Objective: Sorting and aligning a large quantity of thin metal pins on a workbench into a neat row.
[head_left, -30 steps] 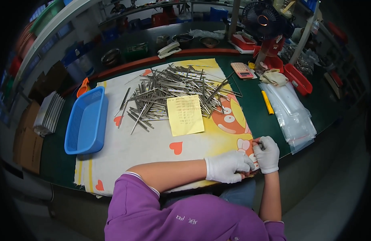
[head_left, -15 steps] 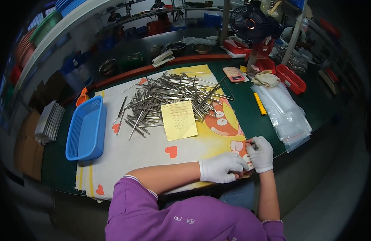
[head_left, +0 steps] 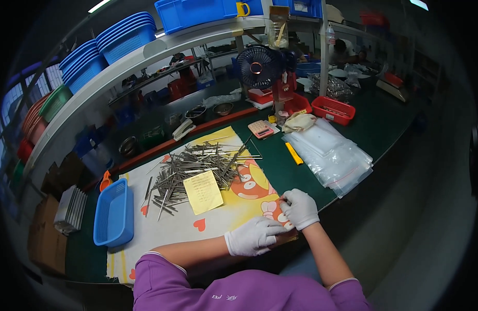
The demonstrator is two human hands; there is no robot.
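Note:
Both my hands wear white gloves and meet at the near right corner of a printed cloth spread on the table. My left hand rests along the cloth's front edge, its fingers bent and pointing right. My right hand is just beyond it at the right edge, fingers curled down with the tips close together. What either hand pinches, if anything, is hidden. Farther up the cloth lies a loose heap of thin metal rods. A handwritten yellow paper note sits on the heap's near side.
At the cloth's left stands a blue basket. To the right lie clear plastic bags, a yellow cutter-like tool, a pink calculator and a red tray. A fan stands behind, beneath a shelf with blue bins.
My view has tilted up and shifted right, so more of the shelf shows. Both hands stay at the cloth's corner; the left fingers have drawn back slightly from the right hand.

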